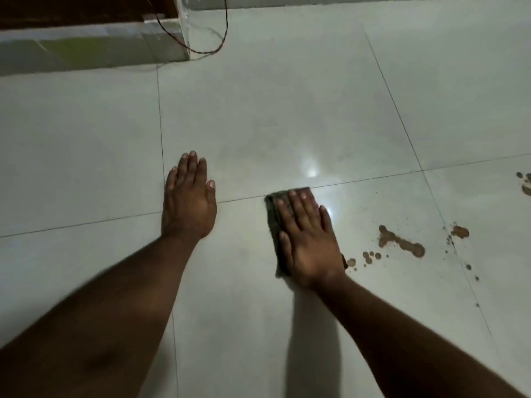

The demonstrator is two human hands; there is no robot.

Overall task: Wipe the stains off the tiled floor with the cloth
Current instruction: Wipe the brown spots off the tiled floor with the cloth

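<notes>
Pressing down with flat, straight fingers, our right hand [309, 239] holds the cloth [274, 222] against the tiled floor [287, 110]; the fingers lie spread on top of it and are not curled round it. Our left hand [188, 202] rests palm-down on bare tile, fingers straight and close together, well apart from the cloth on its left side, and seems to be bracing our weight. It holds nothing.

We take the cloth as our landmark. It is dark, thin and folded into a rough rectangle, mostly hidden under the hand, with its far edge at a grout line. Just beside its near right corner lie the first brown spots [352, 262], small and round. Farther right of the cloth sits a long, lumpy brown smear [399, 239], then a smaller blotch [459, 231] with dark specks scattered near it along a grout line. More brown marks [524, 183] show far to the right, at the frame's edge.

We judge the job far from finished: every visible stain lies right of the cloth and looks untouched, while the tile left of it and beyond it shows clean. The tiles are large, pale and glossy, throwing back a bright glare just beyond the cloth. Far beyond it, a dark cable [212, 50] loops on the floor by a low tiled ledge [86, 50].
</notes>
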